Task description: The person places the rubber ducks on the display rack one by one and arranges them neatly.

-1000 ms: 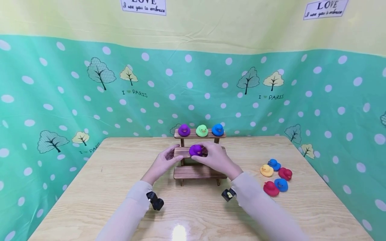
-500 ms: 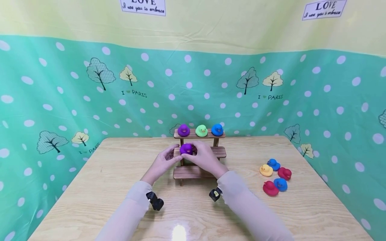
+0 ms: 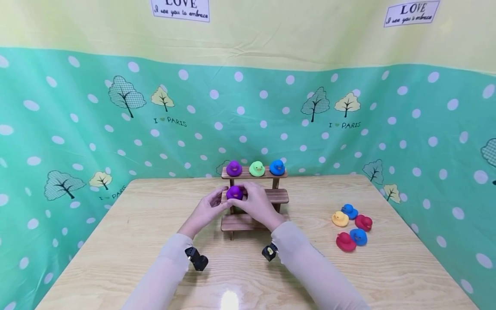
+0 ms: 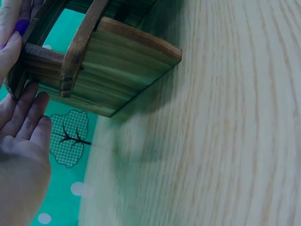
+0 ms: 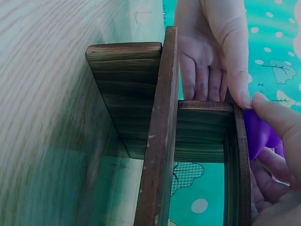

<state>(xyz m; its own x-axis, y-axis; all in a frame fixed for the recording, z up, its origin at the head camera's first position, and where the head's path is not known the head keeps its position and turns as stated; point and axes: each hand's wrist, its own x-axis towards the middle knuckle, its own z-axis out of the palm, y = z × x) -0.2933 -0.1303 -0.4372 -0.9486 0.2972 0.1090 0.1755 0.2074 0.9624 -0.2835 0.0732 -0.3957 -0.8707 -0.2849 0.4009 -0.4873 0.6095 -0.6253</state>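
Note:
My right hand (image 3: 258,206) pinches a purple rubber duck (image 3: 234,193) at the left end of the middle tier of a small three-tier wooden shelf (image 3: 242,222). In the right wrist view the duck (image 5: 256,134) sits just past the tier's edge board, partly covered by the fingers. Beside that same end is my left hand (image 3: 205,211), its fingers extended and its thumb near the duck. The left wrist view has this hand (image 4: 21,160) with straight fingers against the shelf's side. On the top tier stand a purple duck (image 3: 234,168), a light green duck (image 3: 257,168) and a blue duck (image 3: 277,167).
To the right, several loose ducks lie on the wooden table (image 3: 128,241): a yellow one (image 3: 340,218), two blue, including this blue duck (image 3: 358,237), and two red, including this red duck (image 3: 346,242). A patterned green curtain (image 3: 201,129) hangs behind and at both sides.
My right hand has slid the purple duck leftward along the middle tier, from near its centre to its left end. My left hand has stayed by the shelf's left side.

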